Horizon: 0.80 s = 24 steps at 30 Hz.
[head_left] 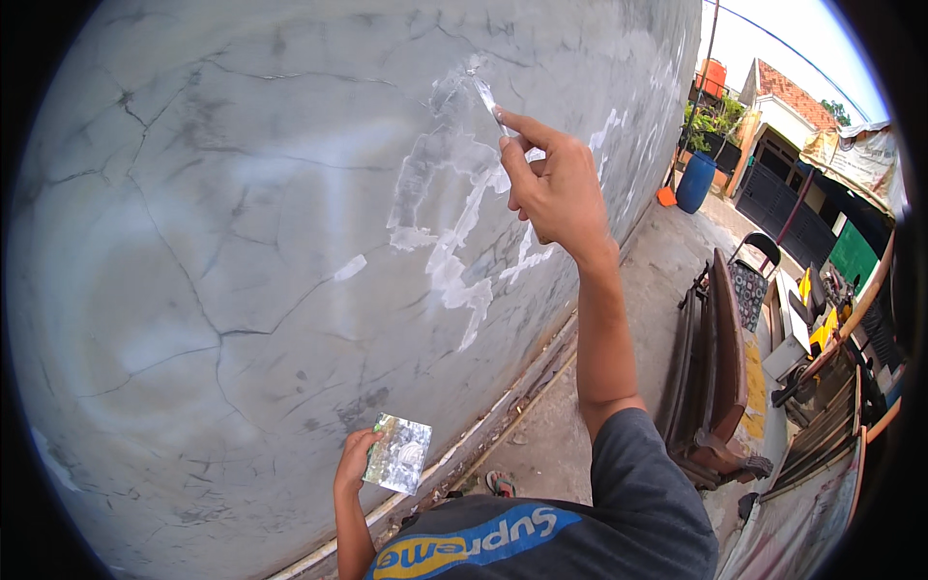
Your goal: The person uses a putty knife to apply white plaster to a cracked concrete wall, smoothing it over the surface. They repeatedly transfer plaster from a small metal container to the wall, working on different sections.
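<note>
My right hand (559, 184) is raised to the upper middle of a grey plastered wall (319, 232), its fingers closed on a slim putty knife (484, 94). The tip meets the wall at the upper end of a patch of white filler (449, 261), which runs down in jagged streaks. Lower down, my left hand (356, 462) grips a small flat rectangular board (398, 452) by its left edge. A dab of white paste lies on the board. Long dark cracks (220, 333) branch across the wall to the left, one ending at a short white smear (350, 268).
A pipe (522, 411) runs along the foot of the wall. To my right on the concrete stand a brown wooden bench (720, 358) and a patterned chair (749, 290). Farther off are a blue barrel (696, 182), potted plants and a dark gate (788, 208).
</note>
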Motion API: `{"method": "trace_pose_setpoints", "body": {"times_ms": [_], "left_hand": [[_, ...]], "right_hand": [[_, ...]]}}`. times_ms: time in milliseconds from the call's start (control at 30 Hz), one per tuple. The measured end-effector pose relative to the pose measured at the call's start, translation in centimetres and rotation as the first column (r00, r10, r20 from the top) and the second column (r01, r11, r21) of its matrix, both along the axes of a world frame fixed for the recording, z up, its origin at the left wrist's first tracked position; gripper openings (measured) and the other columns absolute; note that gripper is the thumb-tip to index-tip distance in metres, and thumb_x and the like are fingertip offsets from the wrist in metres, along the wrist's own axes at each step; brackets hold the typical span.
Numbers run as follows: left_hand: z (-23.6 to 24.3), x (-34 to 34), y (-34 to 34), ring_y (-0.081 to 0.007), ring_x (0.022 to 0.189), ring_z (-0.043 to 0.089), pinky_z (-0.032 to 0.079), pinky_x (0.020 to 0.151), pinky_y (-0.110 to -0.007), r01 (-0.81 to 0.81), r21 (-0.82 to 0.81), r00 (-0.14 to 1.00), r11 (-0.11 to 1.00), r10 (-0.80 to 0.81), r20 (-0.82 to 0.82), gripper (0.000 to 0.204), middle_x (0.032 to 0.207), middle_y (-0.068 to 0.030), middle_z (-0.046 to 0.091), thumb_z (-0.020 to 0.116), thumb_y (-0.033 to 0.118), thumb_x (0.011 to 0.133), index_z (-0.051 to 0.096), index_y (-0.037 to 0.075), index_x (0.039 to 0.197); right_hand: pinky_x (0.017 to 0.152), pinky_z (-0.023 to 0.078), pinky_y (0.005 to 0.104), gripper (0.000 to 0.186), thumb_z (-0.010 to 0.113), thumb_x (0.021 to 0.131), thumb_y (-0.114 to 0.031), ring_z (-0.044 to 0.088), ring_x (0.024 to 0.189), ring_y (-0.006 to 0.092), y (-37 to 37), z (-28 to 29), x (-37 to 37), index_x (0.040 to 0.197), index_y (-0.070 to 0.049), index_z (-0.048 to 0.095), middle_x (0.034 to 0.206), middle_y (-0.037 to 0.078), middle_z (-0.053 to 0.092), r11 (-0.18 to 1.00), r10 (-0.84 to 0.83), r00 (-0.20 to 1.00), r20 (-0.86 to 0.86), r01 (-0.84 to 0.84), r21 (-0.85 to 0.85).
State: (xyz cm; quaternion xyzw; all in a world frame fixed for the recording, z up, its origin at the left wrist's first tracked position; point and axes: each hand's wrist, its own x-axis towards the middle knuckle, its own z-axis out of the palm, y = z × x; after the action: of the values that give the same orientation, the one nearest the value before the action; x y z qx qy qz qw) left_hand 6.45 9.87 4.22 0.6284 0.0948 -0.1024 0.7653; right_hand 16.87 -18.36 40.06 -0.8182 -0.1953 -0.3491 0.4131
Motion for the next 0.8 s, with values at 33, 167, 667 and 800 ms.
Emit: {"method": "trace_pose_setpoints", "body": {"times_ms": [33, 167, 667, 800], "left_hand": [[-0.3, 0.2, 0.2, -0.0085, 0.064, 0.056, 0.043, 0.062, -0.025, 0.027, -0.008, 1.000, 1.000, -0.027, 0.002, 0.025, 0.075, -0.0014, 0.065, 0.061, 0.022, 0.089, 0.068, -0.002, 0.086], [-0.7, 0.3, 0.1, -0.0085, 0.063, 0.056, 0.043, 0.061, -0.025, 0.046, -0.025, 0.999, 0.999, -0.046, 0.001, 0.025, 0.074, -0.0012, 0.065, 0.061, 0.022, 0.089, 0.068, -0.001, 0.085], [-1.2, 0.4, 0.4, -0.0097, 0.062, 0.057, 0.044, 0.061, -0.026, 0.030, 0.012, 1.000, 0.999, -0.031, 0.008, 0.024, 0.076, -0.0027, 0.066, 0.061, 0.021, 0.088, 0.069, -0.002, 0.086], [-1.3, -0.1, 0.1, -0.0095, 0.063, 0.057, 0.044, 0.061, -0.026, -0.043, 0.020, 0.999, 0.999, 0.044, -0.013, 0.024, 0.075, -0.0024, 0.066, 0.060, 0.021, 0.089, 0.069, -0.002, 0.086]], "right_hand": [[0.044, 0.046, 0.0265, 0.036, 0.057, 0.093, -0.011, 0.058, 0.045, 0.0110, -0.4, 0.6, 0.3, 0.125, 0.004, 0.062, 0.078, 0.008, 0.065, 0.997, -0.037, 0.999, -0.015, 0.038, 0.073], [0.046, 0.048, 0.0278, 0.037, 0.055, 0.094, -0.011, 0.059, 0.046, 0.0126, 0.1, -0.1, 3.0, 0.127, 0.005, 0.060, 0.076, 0.007, 0.062, 0.996, -0.080, 0.997, 0.015, 0.079, 0.033], [0.056, 0.043, 0.0328, 0.041, 0.059, 0.091, -0.002, 0.052, 0.057, 0.0178, 2.6, -5.3, 8.0, 0.131, -0.001, 0.059, 0.075, 0.013, 0.060, 0.975, -0.222, 0.876, 0.428, 0.201, 0.094], [0.057, 0.044, 0.0343, 0.042, 0.061, 0.091, -0.003, 0.053, 0.058, 0.0210, 2.5, -5.7, 8.4, 0.133, -0.001, 0.058, 0.074, 0.013, 0.058, 0.964, -0.257, 0.858, 0.445, 0.262, 0.052]]}}
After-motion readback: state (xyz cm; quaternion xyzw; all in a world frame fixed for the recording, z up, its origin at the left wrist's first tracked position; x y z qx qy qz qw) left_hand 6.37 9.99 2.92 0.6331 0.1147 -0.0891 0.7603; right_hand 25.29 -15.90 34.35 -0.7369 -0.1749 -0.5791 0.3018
